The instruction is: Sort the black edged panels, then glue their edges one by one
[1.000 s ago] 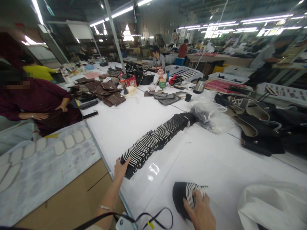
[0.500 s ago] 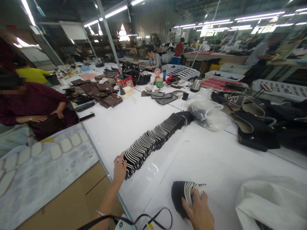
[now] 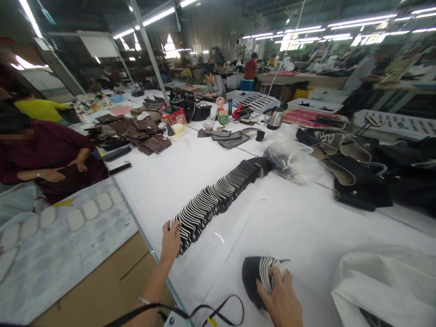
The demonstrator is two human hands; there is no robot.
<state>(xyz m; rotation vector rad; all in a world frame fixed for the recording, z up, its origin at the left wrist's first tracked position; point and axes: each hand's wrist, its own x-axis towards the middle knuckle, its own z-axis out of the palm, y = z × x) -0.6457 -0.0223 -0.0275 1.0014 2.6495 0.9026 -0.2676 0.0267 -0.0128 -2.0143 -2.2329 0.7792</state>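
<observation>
A long row of overlapping black pieces with white edges (image 3: 218, 195) runs diagonally over the white table. At its near end my left hand (image 3: 171, 240) is closed round the edge of the last pieces, the fingers over the top and the thumb side partly hidden. Closer to me on the right lies a smaller fanned stack of the same black pieces (image 3: 251, 277). My right hand (image 3: 281, 293) grips this stack from above, thumb and fingers spread across the white edges. A black strap (image 3: 225, 309) loops on the table between my forearms.
A clear plastic bag (image 3: 289, 159) touches the row's far end. Black bag parts (image 3: 361, 181) lie right, and a white sack (image 3: 381, 277) is near right. Brown leather pieces (image 3: 143, 131) are piled far left. A co-worker in a dark red shirt (image 3: 44, 145) handles a brown piece.
The whole view has shifted slightly. Both my hands keep their places on the black pieces. The co-worker's hands at left have moved a little on the brown piece.
</observation>
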